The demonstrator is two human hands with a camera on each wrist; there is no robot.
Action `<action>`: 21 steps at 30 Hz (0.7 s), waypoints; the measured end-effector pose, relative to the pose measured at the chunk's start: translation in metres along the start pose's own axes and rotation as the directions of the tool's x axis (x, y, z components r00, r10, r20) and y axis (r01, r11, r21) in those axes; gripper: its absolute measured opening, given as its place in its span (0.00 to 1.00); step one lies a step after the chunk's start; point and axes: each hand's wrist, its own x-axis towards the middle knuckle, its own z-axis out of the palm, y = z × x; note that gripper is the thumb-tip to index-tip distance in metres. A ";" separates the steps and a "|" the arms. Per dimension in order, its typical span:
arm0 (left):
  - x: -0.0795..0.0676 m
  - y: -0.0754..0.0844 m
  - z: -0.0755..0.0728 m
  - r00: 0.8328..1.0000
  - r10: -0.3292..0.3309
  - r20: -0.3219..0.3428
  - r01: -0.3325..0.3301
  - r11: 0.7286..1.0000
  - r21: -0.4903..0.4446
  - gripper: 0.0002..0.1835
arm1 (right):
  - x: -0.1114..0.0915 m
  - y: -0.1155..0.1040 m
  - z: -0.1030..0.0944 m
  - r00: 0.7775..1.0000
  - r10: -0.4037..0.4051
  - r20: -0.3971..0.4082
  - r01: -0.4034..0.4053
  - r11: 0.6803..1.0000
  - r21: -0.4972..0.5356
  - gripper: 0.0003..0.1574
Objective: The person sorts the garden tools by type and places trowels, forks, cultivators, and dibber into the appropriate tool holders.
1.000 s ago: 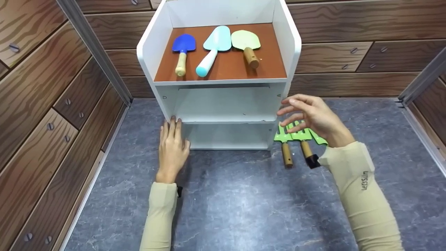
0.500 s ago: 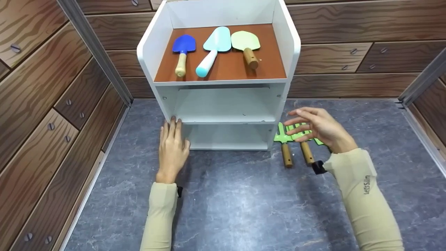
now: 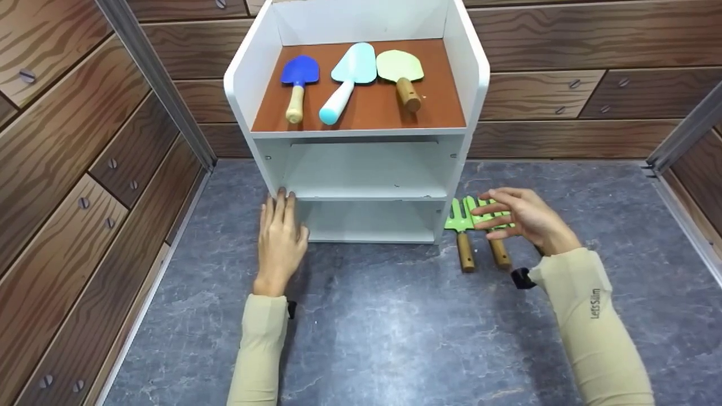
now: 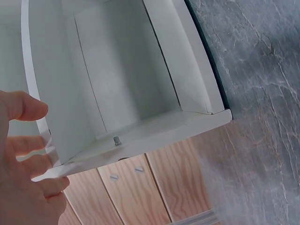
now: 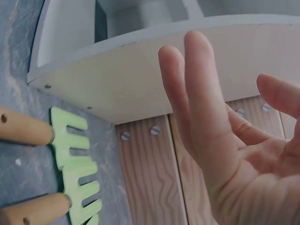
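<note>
My left hand (image 3: pixel 279 242) rests with extended fingers against the left side of a small white shelf unit (image 3: pixel 361 133), and in the left wrist view its fingers (image 4: pixel 35 166) lie around the panel's front edge. To the right of the unit, my right hand (image 3: pixel 527 217) hovers with spread, loosely bent fingers, holding nothing. Beneath it on the floor lie a green garden hand fork (image 3: pixel 465 248) with a wooden handle and a second hand fork (image 3: pixel 501 254) beside it. A third green tool is mostly hidden under the right hand.
On the unit's brown top lie a blue trowel (image 3: pixel 300 70), a light-blue trowel (image 3: pixel 354 65) and a pale-green trowel (image 3: pixel 400 65). Two white compartments are open below. Wood-patterned walls (image 3: pixel 564 138) enclose the grey marbled floor (image 3: pixel 383 338) on three sides.
My right hand has moved down and slightly right, away from the unit's right side and over the green forks. My left hand has stayed in place.
</note>
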 end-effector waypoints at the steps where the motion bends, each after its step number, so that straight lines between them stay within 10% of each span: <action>1: 0.000 0.000 0.000 1.000 0.001 0.000 -0.001 1.000 0.001 0.33 | 0.001 0.002 -0.001 1.000 0.004 -0.001 -0.004 1.000 0.007 0.38; 21: -0.001 0.000 0.000 1.000 0.006 -0.006 -0.006 1.000 -0.004 0.33 | 0.015 0.043 -0.011 0.990 0.136 -0.045 -0.138 0.990 -0.025 0.40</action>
